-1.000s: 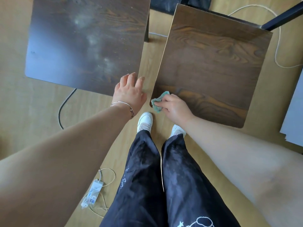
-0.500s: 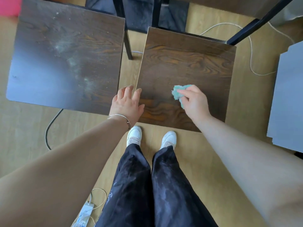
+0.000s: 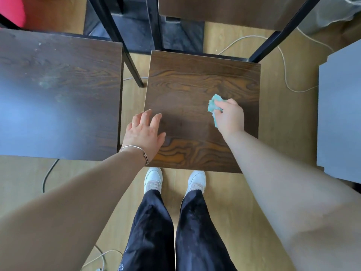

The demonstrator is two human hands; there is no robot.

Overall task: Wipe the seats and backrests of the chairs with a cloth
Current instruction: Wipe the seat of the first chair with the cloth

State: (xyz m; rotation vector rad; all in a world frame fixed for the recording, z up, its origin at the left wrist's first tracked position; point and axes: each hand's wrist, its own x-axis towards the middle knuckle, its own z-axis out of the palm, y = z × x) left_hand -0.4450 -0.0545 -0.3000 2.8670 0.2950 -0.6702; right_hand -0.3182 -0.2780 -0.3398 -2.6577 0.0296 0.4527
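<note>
Two dark wood-grain chair seats are standing side by side on the pale floor [image 3: 283, 124], the left seat [image 3: 58, 85] carrying pale dusty smears and the right seat [image 3: 185, 79] looking cleaner. Beyond the right seat a brown panel, probably its backrest [image 3: 224, 14], is showing between black frame legs. The left hand [image 3: 143, 132] is lying flat, fingers spread wide, on the near left corner of the right seat, seemingly bracing it. The right hand [image 3: 229, 116] is curling round a bunched teal cloth [image 3: 214, 103] and pressing it onto the right half of that seat. Wiping this seat is likely the step in hand; doing it well is probably calling for overlapping strokes running out to every edge and corner, firm pressure, and a flatter cloth covering more wood per pass, with the patch under the bracing hand getting wiped too. A thin bracelet [image 3: 136, 148] is circling the left wrist.
</note>
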